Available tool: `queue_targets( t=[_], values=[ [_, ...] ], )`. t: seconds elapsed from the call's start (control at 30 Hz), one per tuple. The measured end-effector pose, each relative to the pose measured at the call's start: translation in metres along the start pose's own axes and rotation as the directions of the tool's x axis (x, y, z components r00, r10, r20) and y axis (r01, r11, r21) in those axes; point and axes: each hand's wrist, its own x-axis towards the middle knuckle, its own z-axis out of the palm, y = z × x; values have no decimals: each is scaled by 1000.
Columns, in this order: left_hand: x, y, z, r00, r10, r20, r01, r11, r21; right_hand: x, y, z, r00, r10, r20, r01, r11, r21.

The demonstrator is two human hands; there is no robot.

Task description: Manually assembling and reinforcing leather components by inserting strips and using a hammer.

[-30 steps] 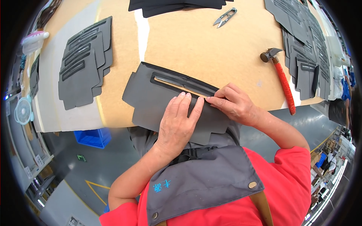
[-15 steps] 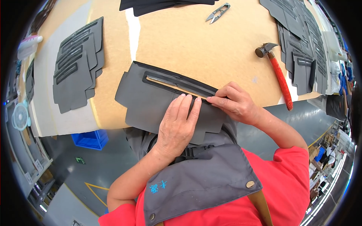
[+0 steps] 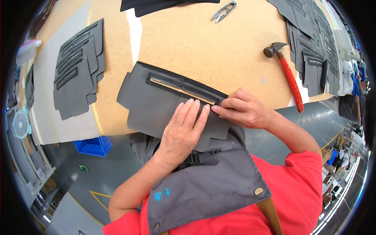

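A dark grey, leather-like panel [image 3: 150, 105] with stepped edges and a long black-bordered slot lies at the table's near edge, partly overhanging it. Through the slot shows the tan table surface and a thin strip along one side. My left hand [image 3: 182, 131] rests flat on the panel, its fingers stretched out and their tips just below the slot. At the slot's right end my right hand [image 3: 246, 109] has thumb and forefinger pinched on the panel's black border. Whether anything else sits between those fingertips is hidden.
A claw hammer [image 3: 288, 72] with a red handle lies to the right, and thread snips [image 3: 224, 11] lie at the back. Similar panels are stacked at left [image 3: 76, 78] and right [image 3: 313, 74]. Black pieces [image 3: 156, 6] lie at the far edge. Below the table stands a blue bin [image 3: 94, 146].
My right fingertips have shifted slightly left and down along the slot's end. My left hand stays flat in nearly the same place; the whole view has shifted slightly.
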Motion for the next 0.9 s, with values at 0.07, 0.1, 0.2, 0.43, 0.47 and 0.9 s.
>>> queue_targets(
  t=[0.07,0.1,0.2,0.43,0.47,0.9],
  values=[
    [5,-17,-16,997,56,52,-53,997,-51,3,1,-2,1000,-18,1,18,999,44],
    [7,-28,-25,988,111,106,-100,989,-106,11,3,-6,999,6,-42,-2,996,91],
    [16,-64,-51,966,121,230,-49,954,-294,55,7,-13,987,83,-138,-69,993,97],
    [1,-76,-40,931,-352,-95,348,936,-61,101,53,24,977,173,-128,-195,963,-187],
    [6,-83,-41,926,-363,-108,359,932,-59,94,47,23,972,173,-160,-205,956,-212],
    [35,-117,-63,927,-214,-308,122,948,-292,128,-7,38,927,374,8,-370,914,168]
  ],
)
